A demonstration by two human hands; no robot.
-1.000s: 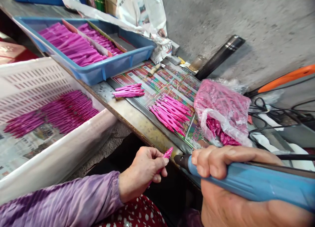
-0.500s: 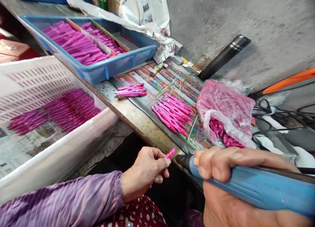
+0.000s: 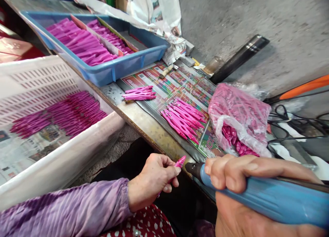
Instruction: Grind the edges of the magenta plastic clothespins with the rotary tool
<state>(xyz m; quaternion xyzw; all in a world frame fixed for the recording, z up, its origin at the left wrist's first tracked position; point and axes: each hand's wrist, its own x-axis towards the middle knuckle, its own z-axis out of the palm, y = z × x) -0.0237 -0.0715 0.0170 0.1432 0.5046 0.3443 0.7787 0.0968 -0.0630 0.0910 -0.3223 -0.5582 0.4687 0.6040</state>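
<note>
Everything's drifted a touch right in the head view since a moment ago, and both hands went along with it. The left hand (image 3: 151,182), purple sleeve (image 3: 64,206) behind it, has its fingers pressed together, pinching a pink plastic clip (image 3: 180,162) against the thumb. The clip's tip pokes out past the fingertips, just beside the dark nose of a blue handheld rotary tool (image 3: 267,196), and I can't see them touching. The right hand (image 3: 239,170) is wrapped tight around that tool. Past the edge of the tabletop (image 3: 144,127), two loose piles of pink clips (image 3: 182,118) sit on a printed mat (image 3: 164,82), next to a bulging plastic bag (image 3: 239,117) of more pink pieces. There's also a divided blue tray (image 3: 151,55) full of clips, and a white perforated crate (image 3: 38,82) with rows of them on newspaper.
</note>
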